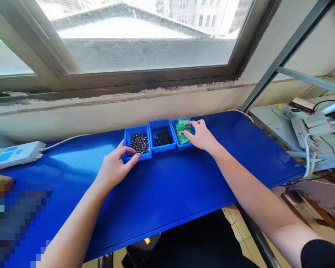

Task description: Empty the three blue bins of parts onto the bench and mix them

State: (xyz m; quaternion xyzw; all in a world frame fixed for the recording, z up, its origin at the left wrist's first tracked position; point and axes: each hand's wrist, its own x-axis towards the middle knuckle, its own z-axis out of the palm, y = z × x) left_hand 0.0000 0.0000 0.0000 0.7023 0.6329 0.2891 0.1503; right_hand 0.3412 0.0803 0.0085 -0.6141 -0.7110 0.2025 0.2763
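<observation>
Three blue bins stand side by side near the back of the blue table. The left bin [137, 130] holds many small dark and silvery metal parts, the middle bin [163, 149] black screw-like pieces. Green pieces [182, 128] fill the right bin [186, 146]. My left hand [115, 165] is at the left bin's front left corner, thumb and fingers apart over its edge, with nothing gripped. Over the right bin is my right hand [201, 136], its thumb and fingers spread at the green pieces; none is seen lifted.
A white power strip [16, 154] with a cable lies at the left. Behind the table are a wall and window [145, 44]. To the right stand a metal frame [287, 48] and a shelf [270, 115] with cables and adapters. The lower left is pixelated.
</observation>
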